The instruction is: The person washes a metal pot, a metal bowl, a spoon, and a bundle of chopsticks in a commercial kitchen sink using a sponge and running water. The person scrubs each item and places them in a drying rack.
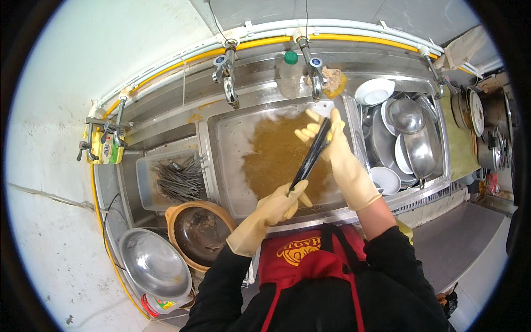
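Both hands wear pale yellow rubber gloves. My left hand [286, 202] grips the lower end of a bundle of dark, slim sticks, perhaps chopsticks [309, 159]. Around the upper end of the bundle is my right hand [327, 133], with its thumb against it and some fingers spread. The bundle slants over a stainless steel sink basin [232, 166] holding brown, murky water [274, 153]. Left of this basin, a clear plastic tub [147, 182] holds many more thin dark sticks [178, 178].
A brown clay pot [203, 236] and a steel bowl [155, 263] stand at the lower left. Bowls and steel pans [421, 153] fill the right basin. Two taps [230, 87] overhang the back edge, near a green-capped plastic bottle [289, 76] and a crumpled cloth [332, 79].
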The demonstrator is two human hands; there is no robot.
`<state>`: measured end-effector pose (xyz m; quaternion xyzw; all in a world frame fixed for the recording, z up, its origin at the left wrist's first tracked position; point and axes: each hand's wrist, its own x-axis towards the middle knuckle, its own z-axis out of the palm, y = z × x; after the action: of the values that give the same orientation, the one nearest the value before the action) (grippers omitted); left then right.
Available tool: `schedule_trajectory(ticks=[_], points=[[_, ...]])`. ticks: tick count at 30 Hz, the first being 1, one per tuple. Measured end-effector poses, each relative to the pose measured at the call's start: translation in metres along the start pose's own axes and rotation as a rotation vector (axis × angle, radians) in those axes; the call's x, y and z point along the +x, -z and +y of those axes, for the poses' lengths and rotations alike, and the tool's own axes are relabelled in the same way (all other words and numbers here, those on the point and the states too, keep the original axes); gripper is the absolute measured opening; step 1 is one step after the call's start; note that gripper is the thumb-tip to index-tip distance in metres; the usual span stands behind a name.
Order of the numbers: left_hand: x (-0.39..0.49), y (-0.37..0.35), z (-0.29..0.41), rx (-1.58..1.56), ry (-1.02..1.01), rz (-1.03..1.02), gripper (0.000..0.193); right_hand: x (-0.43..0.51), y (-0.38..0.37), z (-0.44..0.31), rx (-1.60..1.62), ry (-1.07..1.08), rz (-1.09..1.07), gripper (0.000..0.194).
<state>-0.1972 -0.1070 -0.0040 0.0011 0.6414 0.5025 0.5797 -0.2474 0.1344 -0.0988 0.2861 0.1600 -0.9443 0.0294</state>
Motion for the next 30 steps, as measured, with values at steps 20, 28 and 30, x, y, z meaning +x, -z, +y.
schedule_trajectory(ticks=[20, 28, 30], points=[[0.015, -0.017, 0.006, -0.752, 0.014, 0.137, 0.054, -0.111, -0.059, 0.018, -1.051, -0.055, -0.253, 0.059], [0.029, -0.010, -0.024, -1.029, -0.108, -0.118, 0.031, -0.106, -0.023, 0.016, -0.921, -0.068, -0.410, 0.054], [0.022, -0.017, -0.021, -1.083, -0.131, -0.082, 0.021, -0.105, -0.030, 0.014, -0.903, -0.081, -0.376, 0.054]])
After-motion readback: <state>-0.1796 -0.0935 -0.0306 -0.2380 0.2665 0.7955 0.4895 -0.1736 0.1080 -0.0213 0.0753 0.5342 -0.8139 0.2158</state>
